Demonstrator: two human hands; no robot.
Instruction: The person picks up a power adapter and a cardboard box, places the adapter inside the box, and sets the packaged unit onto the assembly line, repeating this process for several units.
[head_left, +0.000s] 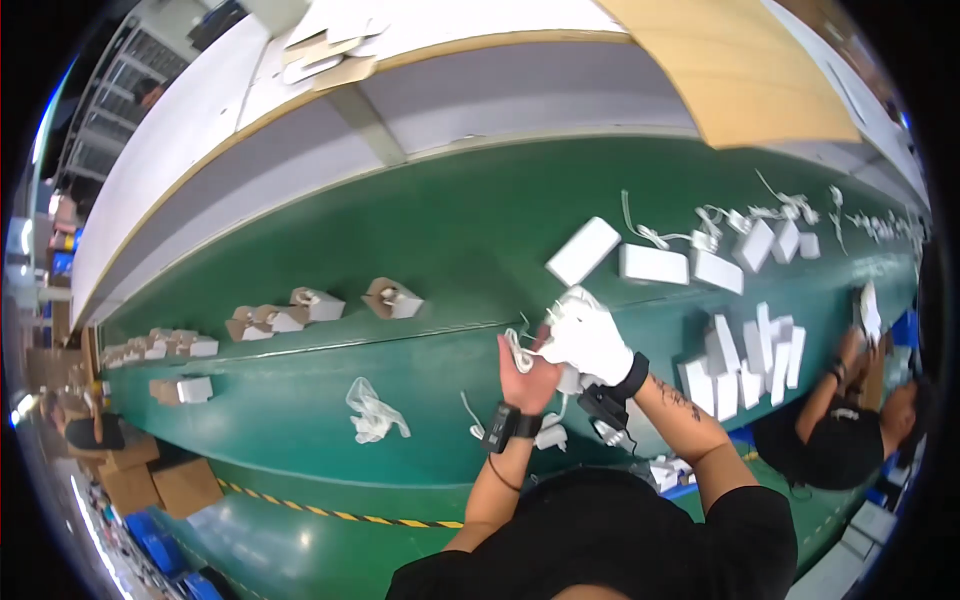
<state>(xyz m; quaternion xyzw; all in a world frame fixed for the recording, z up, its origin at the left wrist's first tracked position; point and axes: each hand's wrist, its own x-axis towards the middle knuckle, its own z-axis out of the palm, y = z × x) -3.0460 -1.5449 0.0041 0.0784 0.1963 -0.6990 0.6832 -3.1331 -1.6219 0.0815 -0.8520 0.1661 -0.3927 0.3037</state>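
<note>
My bare left hand (530,382) is over the green bench with a coiled white cable (520,352) held between its thumb and fingers. Close against it on the right is my right hand (587,338) in a white glove, its fingers curled in and what they grip hidden by the glove. A white plug adapter (568,380) shows just below the gloved palm. Nearer me, beside my left wrist, another white adapter (551,436) lies on the bench. Just beyond my right hand is a closed white box (584,251).
Open small boxes (392,299) stand in a line toward the left. A crumpled clear plastic bag (374,410) lies left of my hands. White boxes (654,263) and cabled adapters (705,240) spread to the right. Upright white boxes (724,345) cluster near a co-worker (835,435). A shelf (500,40) runs behind.
</note>
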